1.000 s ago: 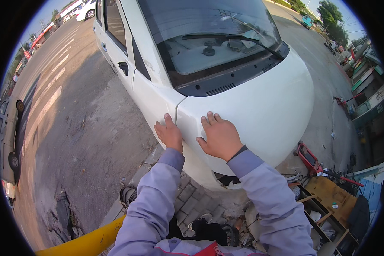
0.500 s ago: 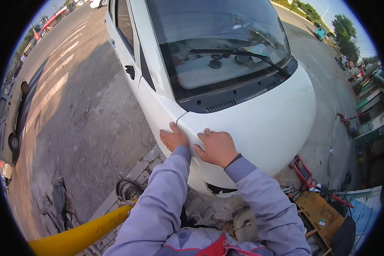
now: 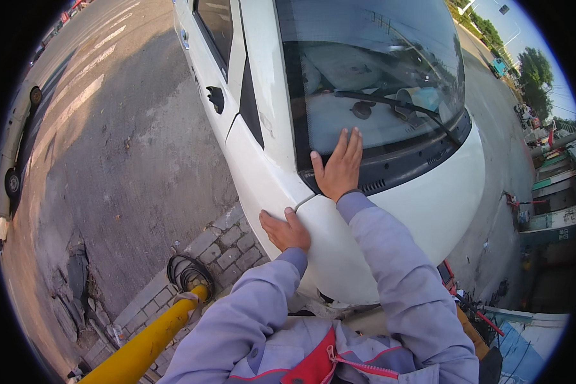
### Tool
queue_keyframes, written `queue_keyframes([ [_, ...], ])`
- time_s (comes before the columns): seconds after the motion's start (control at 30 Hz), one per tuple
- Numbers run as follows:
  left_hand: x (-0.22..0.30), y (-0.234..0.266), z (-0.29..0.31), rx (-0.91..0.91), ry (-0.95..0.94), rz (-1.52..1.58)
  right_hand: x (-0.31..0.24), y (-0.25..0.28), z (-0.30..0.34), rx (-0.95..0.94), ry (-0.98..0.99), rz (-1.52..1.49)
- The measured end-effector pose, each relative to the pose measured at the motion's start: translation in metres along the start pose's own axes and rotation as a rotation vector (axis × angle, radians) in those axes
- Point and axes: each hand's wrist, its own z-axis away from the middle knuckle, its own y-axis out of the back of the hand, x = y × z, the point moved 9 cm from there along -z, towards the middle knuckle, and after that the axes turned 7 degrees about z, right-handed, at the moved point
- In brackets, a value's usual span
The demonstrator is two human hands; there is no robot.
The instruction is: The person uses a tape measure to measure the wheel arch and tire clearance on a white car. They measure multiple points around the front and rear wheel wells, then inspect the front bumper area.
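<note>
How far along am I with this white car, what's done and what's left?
Nothing on the car looks finished yet: the hood is shut and the wiper lies flat. In hand: your right hand lies flat at the base of the windshield, and your left hand rests on the fender by the hood's corner. Neither holds a tool, so the real work looks still ahead.

1. Bonnet [image 3: 422,205] under the left hand [image 3: 286,230]: white painted metal, smooth, semi-gloss.
2. Windscreen [image 3: 365,70] at the right hand's [image 3: 339,168] fingertips: glossy glass, reflective.
3. Cowl grille [image 3: 409,169] beside the right hand: matt black plastic.
4. Sleeves [image 3: 390,269]: matt woven cloth.
5. Paving [image 3: 227,246] below the left hand: rough brick.
</note>
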Motion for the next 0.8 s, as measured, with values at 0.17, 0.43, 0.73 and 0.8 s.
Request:
queue_keyframes([
  [0.17,0.001,-0.001,0.0,-0.026,-0.031,-0.018,-0.005,-0.015,-0.001,-0.036,0.066,0.026],
  [0.43,-0.001,-0.002,0.001,-0.029,-0.049,0.007,-0.009,-0.011,-0.002,-0.073,0.051,0.138],
  [0.73,0.002,0.001,0.0,0.035,-0.062,0.004,0.01,0.021,0.039,-0.12,0.195,-0.053],
  [0.8,0.002,0.003,0.001,0.034,-0.075,0.006,0.009,0.019,0.044,-0.144,0.238,-0.078],
])
